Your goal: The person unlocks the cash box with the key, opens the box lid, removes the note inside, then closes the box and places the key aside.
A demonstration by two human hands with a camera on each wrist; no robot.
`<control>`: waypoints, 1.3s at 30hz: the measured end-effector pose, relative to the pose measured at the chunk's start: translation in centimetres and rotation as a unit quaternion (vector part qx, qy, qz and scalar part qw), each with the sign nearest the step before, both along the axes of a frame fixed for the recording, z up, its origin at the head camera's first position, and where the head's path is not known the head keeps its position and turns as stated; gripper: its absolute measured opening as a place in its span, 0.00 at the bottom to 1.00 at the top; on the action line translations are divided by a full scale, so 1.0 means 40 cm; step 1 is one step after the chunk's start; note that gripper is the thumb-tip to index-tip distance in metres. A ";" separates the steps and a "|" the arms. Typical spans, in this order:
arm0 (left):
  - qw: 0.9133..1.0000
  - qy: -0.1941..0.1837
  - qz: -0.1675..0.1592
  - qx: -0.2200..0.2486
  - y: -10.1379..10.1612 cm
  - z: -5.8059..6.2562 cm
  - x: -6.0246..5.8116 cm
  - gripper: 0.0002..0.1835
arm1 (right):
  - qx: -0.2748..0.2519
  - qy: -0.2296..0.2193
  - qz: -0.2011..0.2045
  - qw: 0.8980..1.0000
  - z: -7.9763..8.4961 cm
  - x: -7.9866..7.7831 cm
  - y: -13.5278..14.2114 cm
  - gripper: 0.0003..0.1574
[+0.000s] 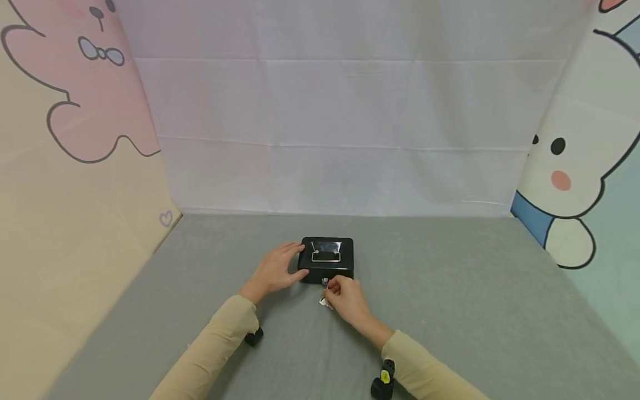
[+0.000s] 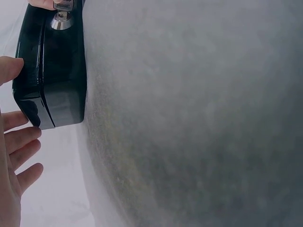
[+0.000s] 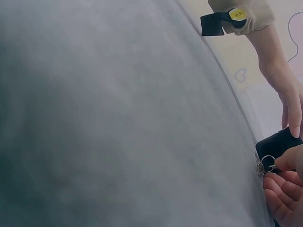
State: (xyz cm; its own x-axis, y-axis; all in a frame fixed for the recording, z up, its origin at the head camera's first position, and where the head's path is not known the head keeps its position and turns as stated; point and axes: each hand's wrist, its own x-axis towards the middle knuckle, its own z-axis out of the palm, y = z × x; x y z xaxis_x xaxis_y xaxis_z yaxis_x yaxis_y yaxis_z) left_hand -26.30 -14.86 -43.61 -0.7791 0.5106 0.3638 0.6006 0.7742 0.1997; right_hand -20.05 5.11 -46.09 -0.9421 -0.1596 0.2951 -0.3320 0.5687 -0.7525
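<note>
A small black cash box with a wire handle on its lid sits on the grey cloth, lid down. My left hand rests at its left side, thumb near the front corner and fingers spread, fairly straight, along the left edge. In the left wrist view a silver lock juts from the box's front, with a key at it. My right hand pinches that key between thumb and fingers. A key ring hangs beside the right fingertips in the right wrist view.
Grey cloth covers the table around the box. A white curtain closes off the back, and printed cartoon panels flank both sides. Each sleeve carries a black wrist camera.
</note>
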 end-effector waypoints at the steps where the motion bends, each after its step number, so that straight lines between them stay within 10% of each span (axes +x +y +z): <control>1: 1.000 0.001 0.000 0.000 0.000 0.000 0.000 0.32 | -0.004 -0.002 -0.002 1.000 0.001 0.001 -0.001 0.02; 12: 1.000 -0.002 0.005 -0.006 0.000 0.003 0.002 0.32 | -0.088 -0.064 -0.004 0.994 0.003 0.006 -0.006 0.04; 18: 1.000 -0.001 0.002 -0.006 -0.001 0.000 0.001 0.32 | -0.214 -0.175 -0.008 0.961 0.009 0.007 -0.009 0.07; 39: 1.000 -0.012 0.002 -0.005 0.000 0.001 0.002 0.32 | -0.318 -0.367 -0.030 0.874 0.023 -0.005 -0.003 0.14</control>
State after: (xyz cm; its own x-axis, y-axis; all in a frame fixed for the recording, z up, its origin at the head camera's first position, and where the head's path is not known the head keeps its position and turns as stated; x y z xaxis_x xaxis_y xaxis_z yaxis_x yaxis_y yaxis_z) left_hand -26.24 -14.85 -43.55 -0.7896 0.5111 0.3396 0.5927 0.7785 0.2064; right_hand -20.26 4.98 -45.15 -0.9159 -0.1278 -0.3806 0.3884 -0.0421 -0.9205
